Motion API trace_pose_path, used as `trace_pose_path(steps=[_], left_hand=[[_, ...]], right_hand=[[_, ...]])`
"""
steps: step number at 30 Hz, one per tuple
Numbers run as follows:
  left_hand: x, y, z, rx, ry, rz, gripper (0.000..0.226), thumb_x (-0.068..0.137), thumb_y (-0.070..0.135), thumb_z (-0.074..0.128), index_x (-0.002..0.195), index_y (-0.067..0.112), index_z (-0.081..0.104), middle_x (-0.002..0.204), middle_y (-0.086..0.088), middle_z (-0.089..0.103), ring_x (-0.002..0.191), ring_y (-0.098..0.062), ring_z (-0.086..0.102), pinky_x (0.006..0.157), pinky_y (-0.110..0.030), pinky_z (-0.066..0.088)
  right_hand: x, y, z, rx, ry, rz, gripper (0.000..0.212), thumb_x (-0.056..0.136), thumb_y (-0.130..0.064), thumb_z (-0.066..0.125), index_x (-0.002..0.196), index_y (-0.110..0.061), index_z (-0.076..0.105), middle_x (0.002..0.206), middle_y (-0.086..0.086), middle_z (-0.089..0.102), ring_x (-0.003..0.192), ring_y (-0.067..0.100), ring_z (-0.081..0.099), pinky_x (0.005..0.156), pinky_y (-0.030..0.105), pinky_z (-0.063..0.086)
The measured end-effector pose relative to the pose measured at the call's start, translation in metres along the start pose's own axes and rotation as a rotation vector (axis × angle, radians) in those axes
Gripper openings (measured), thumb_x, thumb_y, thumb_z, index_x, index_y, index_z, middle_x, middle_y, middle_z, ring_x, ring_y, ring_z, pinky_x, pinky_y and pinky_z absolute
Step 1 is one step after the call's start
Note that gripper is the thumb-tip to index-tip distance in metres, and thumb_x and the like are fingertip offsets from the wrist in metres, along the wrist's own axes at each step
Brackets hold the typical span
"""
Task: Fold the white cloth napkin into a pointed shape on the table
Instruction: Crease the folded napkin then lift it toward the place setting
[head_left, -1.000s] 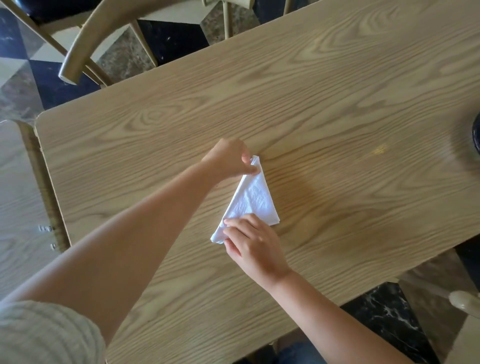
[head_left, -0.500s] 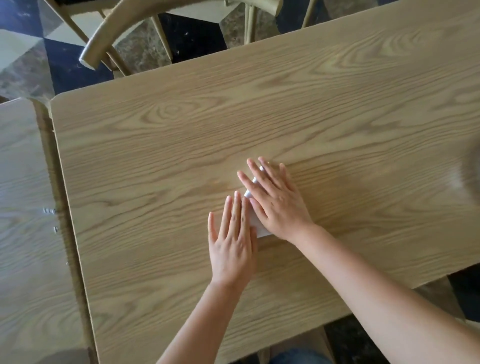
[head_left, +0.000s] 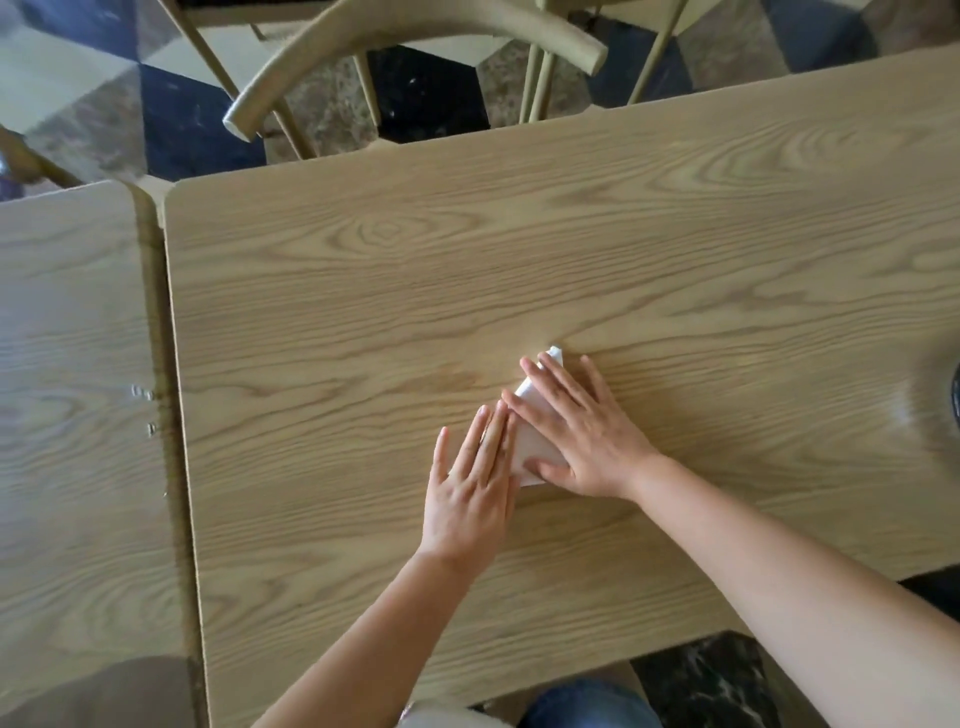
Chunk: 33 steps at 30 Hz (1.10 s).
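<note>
With both palms flat to set the creases, the right hand (head_left: 582, 441) covers the white cloth napkin (head_left: 530, 447) mid-bench (head_left: 363, 312), the left hand (head_left: 470, 493) beside it, fingers (head_left: 545, 384) spread, gripping nothing, point peeking beyond.

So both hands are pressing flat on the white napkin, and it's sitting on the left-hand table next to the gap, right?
Not quite. Both the left hand and right hand do press flat on the white napkin, but the head view shows it on the larger right-hand table, well away from the gap.
</note>
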<state>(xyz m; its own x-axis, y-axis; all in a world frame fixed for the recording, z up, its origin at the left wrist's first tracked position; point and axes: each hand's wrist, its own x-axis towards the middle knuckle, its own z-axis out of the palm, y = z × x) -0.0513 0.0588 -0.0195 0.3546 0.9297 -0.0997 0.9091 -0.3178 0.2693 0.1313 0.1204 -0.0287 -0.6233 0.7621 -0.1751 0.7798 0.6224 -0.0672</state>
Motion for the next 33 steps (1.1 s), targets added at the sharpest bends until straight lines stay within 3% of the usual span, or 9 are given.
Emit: trace_pose_path(steps=[3,6,14,18,20,22,26,29,33], left_hand=[[-0.021,-0.028,0.007,-0.010,0.035,0.224,0.050,0.094,0.037,0.037,0.140,0.016,0.041,0.148,-0.001,0.035,0.138,-0.020,0.030,0.109,-0.046,0.032],[-0.031,-0.050,0.010,0.034,0.003,0.330,0.059,0.092,0.049,0.038,0.143,0.019,0.034,0.151,-0.003,0.030,0.140,-0.023,0.025,0.111,-0.042,0.027],[-0.030,-0.049,0.007,0.039,-0.068,0.331,0.071,0.086,0.059,0.041,0.143,0.017,0.033,0.151,-0.007,0.030,0.139,-0.030,0.025,0.110,-0.048,0.030],[-0.027,-0.043,-0.009,-0.004,-0.095,0.319,0.061,0.088,0.050,0.042,0.139,0.016,0.043,0.148,-0.006,0.037,0.137,-0.030,0.033,0.108,-0.048,0.030],[-0.021,-0.036,-0.020,-0.117,-0.031,0.260,0.045,0.090,0.038,0.041,0.128,0.016,0.056,0.139,-0.004,0.051,0.128,-0.028,0.047,0.103,-0.045,0.036],[-0.009,-0.024,-0.029,-0.211,0.046,0.117,0.035,0.089,0.029,0.043,0.115,0.014,0.060,0.123,-0.003,0.060,0.109,-0.026,0.060,0.093,-0.042,0.042],[0.023,-0.003,-0.040,-0.381,-0.033,-0.271,0.040,0.090,0.018,0.050,0.129,0.007,0.047,0.126,-0.010,0.052,0.109,-0.029,0.052,0.086,-0.041,0.044],[0.044,0.007,-0.046,-0.468,-0.128,-0.448,0.026,0.088,0.017,0.046,0.111,0.008,0.054,0.114,-0.010,0.055,0.105,-0.030,0.051,0.079,-0.038,0.045],[0.059,0.008,-0.051,-0.533,-0.239,-0.516,0.020,0.085,0.014,0.049,0.101,0.011,0.061,0.103,-0.005,0.058,0.098,-0.027,0.052,0.076,-0.031,0.045]], right_hand=[[0.001,0.001,0.001,-0.043,-0.027,0.008,0.084,0.079,-0.064,0.036,0.148,-0.025,0.007,0.155,0.015,0.008,0.143,0.031,0.004,0.106,0.068,0.016],[0.004,0.000,0.003,-0.071,-0.023,0.003,0.081,0.078,-0.063,0.036,0.146,-0.023,0.018,0.154,0.017,0.019,0.142,0.031,0.008,0.105,0.068,0.017],[0.003,0.000,0.006,-0.089,-0.001,-0.016,0.079,0.079,-0.059,0.035,0.147,-0.022,0.018,0.155,0.019,0.014,0.143,0.033,0.008,0.105,0.068,0.021],[-0.002,-0.003,-0.005,-0.091,-0.004,0.014,0.076,0.083,-0.059,0.032,0.147,-0.025,0.014,0.155,0.015,0.013,0.143,0.031,0.010,0.106,0.068,0.020],[-0.011,-0.012,-0.010,-0.028,0.046,0.127,0.071,0.086,-0.059,0.032,0.146,-0.026,0.018,0.154,0.013,0.014,0.142,0.030,0.015,0.104,0.068,0.024],[-0.024,-0.030,-0.010,0.097,0.138,0.382,0.068,0.087,-0.054,0.040,0.144,-0.021,0.026,0.153,0.016,0.022,0.140,0.032,0.023,0.105,0.064,0.026],[-0.036,-0.066,-0.007,0.334,0.273,0.877,0.055,0.078,-0.037,0.068,0.122,-0.008,0.054,0.135,0.020,0.047,0.125,0.038,0.044,0.099,0.053,0.036],[-0.030,-0.077,-0.014,0.380,0.326,0.999,0.029,0.069,-0.027,0.077,0.090,-0.011,0.064,0.108,0.012,0.059,0.104,0.035,0.054,0.084,0.044,0.041],[-0.020,-0.080,-0.026,0.455,0.229,1.130,0.016,0.076,-0.028,0.069,0.084,-0.016,0.063,0.097,0.005,0.060,0.100,0.028,0.050,0.080,0.037,0.033]])
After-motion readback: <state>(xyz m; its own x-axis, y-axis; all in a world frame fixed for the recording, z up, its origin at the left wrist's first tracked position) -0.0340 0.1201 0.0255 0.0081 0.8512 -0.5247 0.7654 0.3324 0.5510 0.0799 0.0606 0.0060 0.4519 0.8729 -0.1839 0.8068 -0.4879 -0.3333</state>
